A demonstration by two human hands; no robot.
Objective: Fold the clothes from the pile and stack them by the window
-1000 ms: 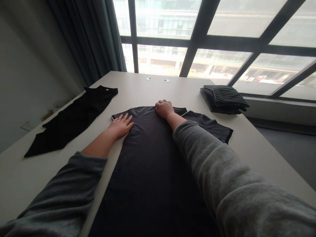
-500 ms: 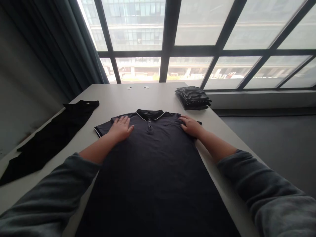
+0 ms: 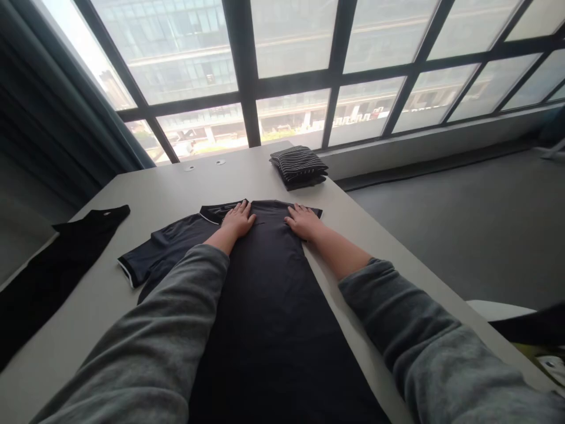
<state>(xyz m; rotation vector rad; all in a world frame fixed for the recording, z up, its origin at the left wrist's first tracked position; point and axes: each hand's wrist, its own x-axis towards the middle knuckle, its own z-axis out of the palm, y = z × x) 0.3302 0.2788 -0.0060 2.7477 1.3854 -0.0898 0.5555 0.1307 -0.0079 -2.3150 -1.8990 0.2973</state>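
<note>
The dark polo shirt [image 3: 273, 306] lies on the pale bench [image 3: 163, 188], under both hands, its long axis running from the collar [image 3: 210, 215] down toward the near edge, its body extending from the fingers toward the wearer. The left hand [image 3: 238, 220] is nearer the collar, resting just beside it; the right hand [image 3: 304, 224] lies by the right-side sleeve. Both hands' fingers are extended and released, laid on the cloth, clenching nothing. The striped folded pile [image 3: 298, 165] sits near the far right corner; a black garment [image 3: 57, 259] lies along the left edge.
</note>
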